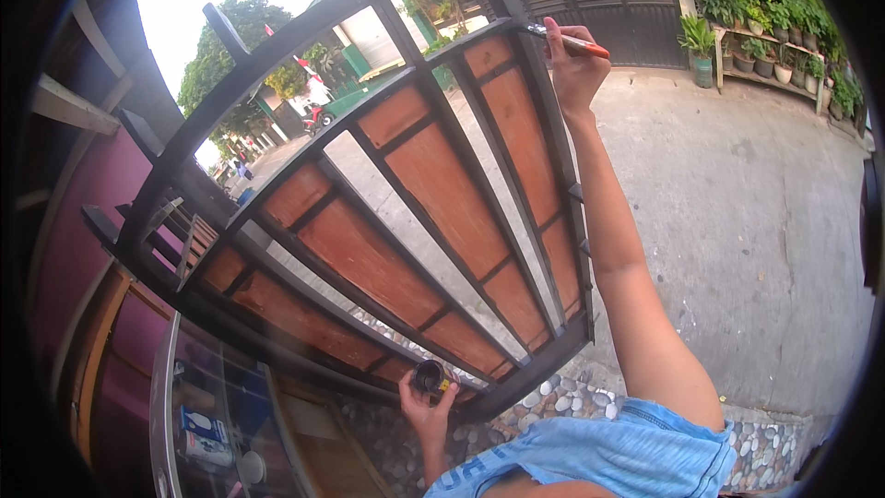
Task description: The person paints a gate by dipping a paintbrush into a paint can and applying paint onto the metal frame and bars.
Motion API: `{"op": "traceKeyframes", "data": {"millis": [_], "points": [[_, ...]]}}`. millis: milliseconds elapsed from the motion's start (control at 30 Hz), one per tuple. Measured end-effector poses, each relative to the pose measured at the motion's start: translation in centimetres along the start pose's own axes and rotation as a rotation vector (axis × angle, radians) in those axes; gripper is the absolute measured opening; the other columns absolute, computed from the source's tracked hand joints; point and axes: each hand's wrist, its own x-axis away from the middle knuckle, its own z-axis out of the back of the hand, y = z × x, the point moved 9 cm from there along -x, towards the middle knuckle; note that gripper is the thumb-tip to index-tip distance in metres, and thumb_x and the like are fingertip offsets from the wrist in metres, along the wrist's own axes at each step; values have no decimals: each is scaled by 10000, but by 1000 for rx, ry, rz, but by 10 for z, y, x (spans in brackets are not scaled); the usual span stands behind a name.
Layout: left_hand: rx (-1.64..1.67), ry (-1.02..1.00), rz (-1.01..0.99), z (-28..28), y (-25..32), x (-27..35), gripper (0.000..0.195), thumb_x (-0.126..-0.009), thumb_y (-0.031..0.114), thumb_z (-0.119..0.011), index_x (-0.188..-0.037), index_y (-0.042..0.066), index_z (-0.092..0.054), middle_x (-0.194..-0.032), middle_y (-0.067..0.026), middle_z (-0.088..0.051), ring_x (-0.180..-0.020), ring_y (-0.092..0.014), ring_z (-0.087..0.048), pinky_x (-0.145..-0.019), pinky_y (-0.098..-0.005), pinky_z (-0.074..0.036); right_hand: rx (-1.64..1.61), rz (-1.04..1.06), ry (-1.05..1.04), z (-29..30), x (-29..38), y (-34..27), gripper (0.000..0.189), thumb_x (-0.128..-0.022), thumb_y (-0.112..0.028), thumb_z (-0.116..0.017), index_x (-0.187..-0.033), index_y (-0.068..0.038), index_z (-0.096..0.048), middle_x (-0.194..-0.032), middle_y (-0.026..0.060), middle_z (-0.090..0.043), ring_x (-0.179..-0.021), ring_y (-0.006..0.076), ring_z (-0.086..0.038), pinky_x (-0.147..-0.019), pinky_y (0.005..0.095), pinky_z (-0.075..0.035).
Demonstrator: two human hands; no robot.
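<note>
A gate (477,249) with a black frame and orange-brown panels stands in front of me. My right hand (579,76) grips a paintbrush (577,43) with an orange-tipped handle. Its bristle end is at the gate's right upright, near the end of a black crossbar (470,41); whether it touches is too small to tell. Low down, my left hand (423,415) holds a small open can (430,378) close to the gate's lower part. Dark material coats the can's inside, and a yellow patch shows on its side.
A glass display case (207,387) stands at the lower left beside a purple wall (90,166). Pebbled paving (553,401) lies below the gate, with concrete ground (712,221) beyond. Potted plants fill a rack (767,76) at the right. A red motorcycle (318,119) shows through the gate.
</note>
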Motion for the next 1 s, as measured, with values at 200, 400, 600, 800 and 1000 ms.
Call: {"op": "traceKeyframes", "data": {"millis": [200, 400, 600, 800, 1000], "points": [[-8, -6, -13, 1, -1, 0, 679, -686, -70, -796, -1249, 8, -424, -1187, -123, -528, -1107, -210, -558, -962, -335, -472, 76, 86, -153, -27, 22, -22, 228, -865, -212, -752, -771, -19, -674, -647, 28, -666, -574, 63, -617, -527, 213, -459], [9, 0, -12, -5, 4, -1, 670, -690, -72, -793, -1246, 11, -427, -1181, -125, -533, -1101, -209, -561, -954, -332, -480, -99, -98, 11, 1, -4, -2, 238, -880, -213, -738, -772, -14, -665, -625, 27, -643, -548, 66, -596, -514, 197, -452], [-10, 12, -25, -4, 4, 1, 663, -690, -77, -793, -1238, 11, -431, -1171, -121, -541, -1091, -201, -566, -957, -329, -483, -153, -89, -161, -22, 3, -7, 248, -882, -211, -736, -763, -7, -662, -615, 20, -631, -543, 62, -585, -515, 195, -448], [27, 30, -10, -11, 11, 4, 655, -693, -75, -792, -1231, 15, -431, -1173, -122, -543, -1090, -199, -570, -952, -320, -480, -63, -44, 39, 2, -12, -4, 237, -869, -202, -750, -760, -8, -666, -616, 14, -631, -534, 60, -576, -500, 202, -438], [36, 16, -6, -8, 1, 6, 667, -693, -75, -792, -1243, 10, -424, -1176, -123, -543, -1094, -197, -568, -957, -320, -473, -175, -127, -135, -18, -9, -5, 249, -879, -214, -739, -771, -3, -661, -612, 24, -636, -545, 73, -600, -515, 203, -447]]}}
